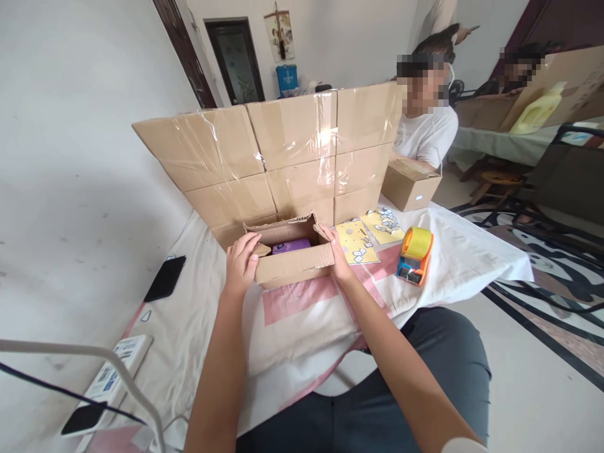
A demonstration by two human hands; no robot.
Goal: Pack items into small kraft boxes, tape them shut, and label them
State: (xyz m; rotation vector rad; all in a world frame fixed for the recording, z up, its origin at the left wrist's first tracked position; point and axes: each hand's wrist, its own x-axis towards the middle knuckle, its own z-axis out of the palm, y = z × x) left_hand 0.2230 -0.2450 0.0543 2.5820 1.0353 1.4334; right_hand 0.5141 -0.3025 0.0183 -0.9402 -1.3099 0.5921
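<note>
An open cardboard box (295, 268) sits on the cloth-covered table in front of me. Inside it lies a purple package (291, 246), partly hidden by the box wall. My left hand (241, 261) grips the box's left end, its thumb by a small inward-bent flap. At the opposite end, my right hand (337, 253) holds the right side, with fingers over the raised flap. Yellow printed sheets (356, 242) lie just right of the box. Farther right stands a tape dispenser (415, 255) with yellow tape.
Stacked, taped cardboard boxes (302, 135) form a wall behind the box. A person in a white shirt (431, 135) sits beyond, near another carton (412, 184). Left on the tablecloth (202, 321) lie a black phone (165, 279) and a white box (117, 371). A grey tube crosses the lower left.
</note>
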